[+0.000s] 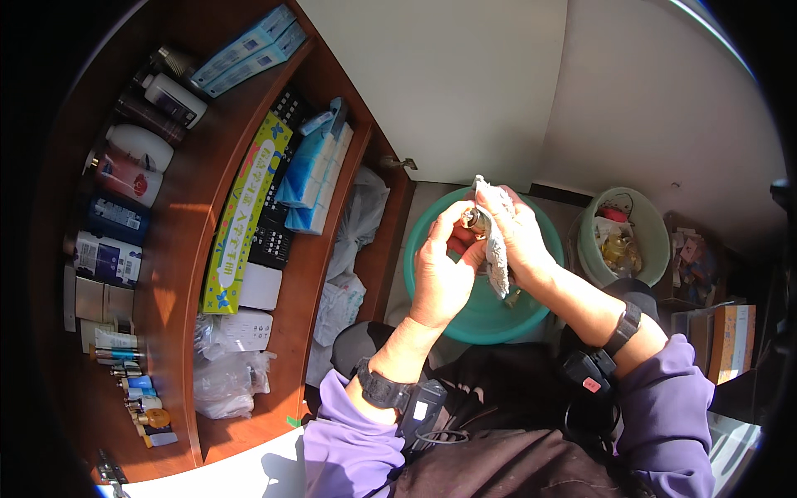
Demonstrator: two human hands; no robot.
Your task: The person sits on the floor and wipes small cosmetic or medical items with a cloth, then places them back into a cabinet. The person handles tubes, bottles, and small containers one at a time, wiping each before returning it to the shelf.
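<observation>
Over a teal plastic basin [473, 327], both hands meet at chest-front height. My left hand [439, 274] grips a small cylindrical object [474, 220], shiny with a dark round end; the rest of it is hidden by fingers and cloth, so its exact kind is unclear. A grey terry cloth [496, 261] hangs from my right hand [520, 239], which presses it against the side of that object. The cloth's lower end dangles above the basin. A small pale thing [514, 297] shows in the basin near its right side, too blurred to name.
On the left stands an open wooden cabinet [243, 174] with bottles, a long green box [246, 218], tissue packs [320, 177] and plastic bags [230, 386]. A pale bin with rubbish [588, 249] stands right of the basin. A white cabinet door [461, 81] rises behind.
</observation>
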